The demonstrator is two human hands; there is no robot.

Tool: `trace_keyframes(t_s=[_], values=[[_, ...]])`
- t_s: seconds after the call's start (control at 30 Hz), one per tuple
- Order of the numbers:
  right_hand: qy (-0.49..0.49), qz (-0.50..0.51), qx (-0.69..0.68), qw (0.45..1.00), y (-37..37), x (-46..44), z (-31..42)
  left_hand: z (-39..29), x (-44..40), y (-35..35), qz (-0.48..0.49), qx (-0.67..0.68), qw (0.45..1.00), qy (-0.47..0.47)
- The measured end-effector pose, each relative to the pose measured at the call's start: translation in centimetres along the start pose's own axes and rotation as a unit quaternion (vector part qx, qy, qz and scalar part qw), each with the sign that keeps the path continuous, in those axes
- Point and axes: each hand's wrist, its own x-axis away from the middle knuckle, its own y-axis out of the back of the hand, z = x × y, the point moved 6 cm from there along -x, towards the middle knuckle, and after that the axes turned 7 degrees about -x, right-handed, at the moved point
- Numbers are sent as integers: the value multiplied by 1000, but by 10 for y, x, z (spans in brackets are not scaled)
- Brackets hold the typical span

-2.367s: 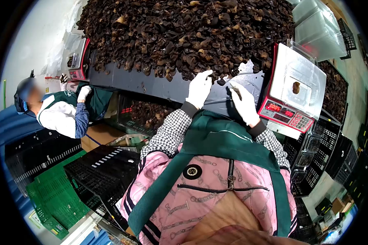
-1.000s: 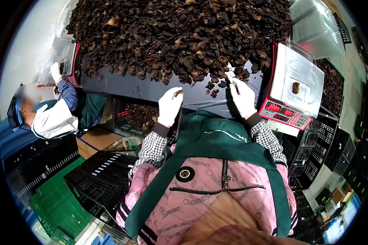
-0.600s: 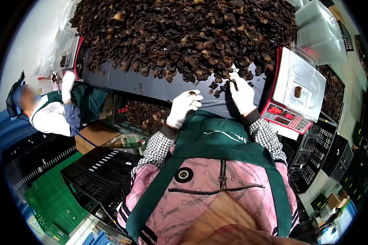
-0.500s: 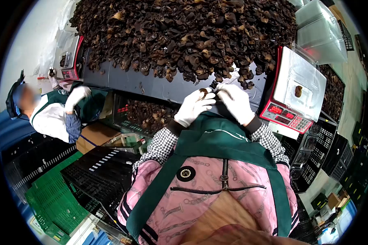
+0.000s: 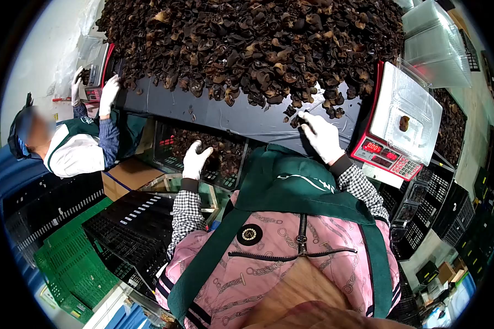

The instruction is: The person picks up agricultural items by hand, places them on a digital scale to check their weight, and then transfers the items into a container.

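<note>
My left hand [image 5: 195, 160], in a white glove, is over a black crate [image 5: 241, 164] of dark wood ear mushrooms, left of my apron. Its thumb and fingers are apart and nothing shows between them. My right hand [image 5: 320, 137], also gloved, is at the table's near side, its fingertips closed about a small dark wood ear mushroom [image 5: 295, 122]. Just beyond those fingers spreads a large heap of wood ear mushrooms [image 5: 247, 49]. To the right, a red scale [image 5: 387, 156] carries a clear plastic box [image 5: 409, 104] with one brown piece [image 5: 404, 123] inside.
Stacked clear boxes [image 5: 436, 46] stand behind the scale. At left a co-worker [image 5: 79, 142] in white gloves works by another red scale [image 5: 96, 71]. Black crates [image 5: 129, 225], a green crate [image 5: 71, 252] and a cardboard box [image 5: 129, 178] lie low on the left.
My hands were together at the table edge and are now apart. The left has moved left and down over the crate; the right stays near the heap. The co-worker's hand has risen toward the table.
</note>
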Motion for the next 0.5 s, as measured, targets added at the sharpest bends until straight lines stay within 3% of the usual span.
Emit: trace_keyframes(t_s=[0.03, 0.07, 0.17, 0.27, 0.3, 0.37, 0.4, 0.43, 0.5], values=[[57, 17, 43, 997, -6, -3, 9, -7, 2, 13, -83, -198, 976, -31], [72, 42, 78, 993, -16, -5, 9, -14, -3, 13, -153, -189, 962, -123], [112, 65, 135, 982, -35, -3, 1, -106, -4, 6, -86, 105, 978, -157], [100, 32, 91, 990, -24, 0, 6, -217, 14, -20, -102, 18, 937, -333], [36, 14, 25, 999, -14, 4, 7, -241, 18, -37, -102, -33, 923, -370], [-36, -58, -151, 986, -6, 19, -14, -274, 20, -67, -109, 4, 909, -402], [-159, -44, -226, 960, -9, 28, -32, -283, 17, -81, -84, -26, 913, -399], [-208, -31, -289, 934, -9, 32, -42, -287, 14, -94, -59, -58, 915, -395], [-357, -25, -467, 809, -6, 45, -51, -278, 8, -106, -70, -27, 903, -423]])
